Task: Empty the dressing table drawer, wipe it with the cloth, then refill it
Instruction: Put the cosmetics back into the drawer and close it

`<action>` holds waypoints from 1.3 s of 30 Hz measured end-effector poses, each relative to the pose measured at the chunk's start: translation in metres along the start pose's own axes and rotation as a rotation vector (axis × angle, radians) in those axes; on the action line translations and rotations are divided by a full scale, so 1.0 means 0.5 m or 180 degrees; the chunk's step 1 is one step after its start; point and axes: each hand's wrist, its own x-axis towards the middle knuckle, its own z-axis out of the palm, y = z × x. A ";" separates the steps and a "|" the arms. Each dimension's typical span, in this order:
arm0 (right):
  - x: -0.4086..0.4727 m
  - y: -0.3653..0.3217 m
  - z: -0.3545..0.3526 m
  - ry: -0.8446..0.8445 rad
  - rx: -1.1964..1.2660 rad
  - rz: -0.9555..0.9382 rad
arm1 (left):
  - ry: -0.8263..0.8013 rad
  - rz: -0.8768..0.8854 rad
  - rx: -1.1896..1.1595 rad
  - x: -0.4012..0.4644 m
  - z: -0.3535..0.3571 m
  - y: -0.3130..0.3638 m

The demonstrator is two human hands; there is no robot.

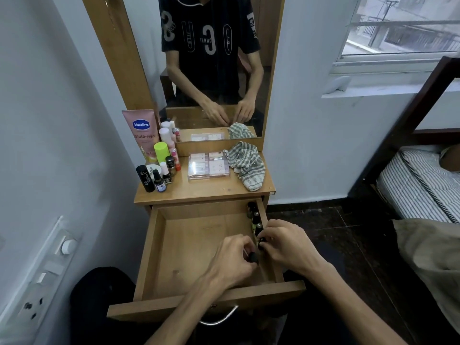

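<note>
Wooden dressing table (219,190) at centre, drawer (189,247) open. Left hand (232,260) and right hand (286,242) each pinch a small bottle (253,257) at lower right.

You have bare floor across the left and middle of the open drawer (189,245); a row of small bottles (255,220) lines its right wall, blocking that side.

Open drawer (184,245) centre frame; left hand (231,262), right hand (286,242) each pinch small dark bottle by right wall; cloth (249,165) on table (206,192) above.
</note>
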 end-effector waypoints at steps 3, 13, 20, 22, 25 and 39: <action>0.001 -0.002 0.004 0.0008 -0.0004 0.0107 | -0.0091 -0.0046 -0.0081 0.004 0.009 0.001; -0.026 -0.004 -0.020 -0.0028 0.0409 0.0359 | -0.0315 -0.0404 -0.0194 0.016 0.020 0.003; -0.027 -0.014 -0.029 -0.0233 0.0267 0.0348 | -0.0636 -0.0581 -0.0279 0.027 0.017 0.002; -0.028 -0.015 -0.027 -0.0270 0.0232 0.0328 | -0.0595 -0.0588 -0.0325 0.032 0.018 0.006; -0.029 -0.020 -0.027 -0.0228 0.0299 0.0288 | -0.0661 -0.0700 -0.0397 0.037 0.018 0.002; 0.241 -0.248 -0.033 0.0731 0.1066 -0.0341 | 0.2904 -0.0666 -0.0361 -0.026 -0.274 -0.074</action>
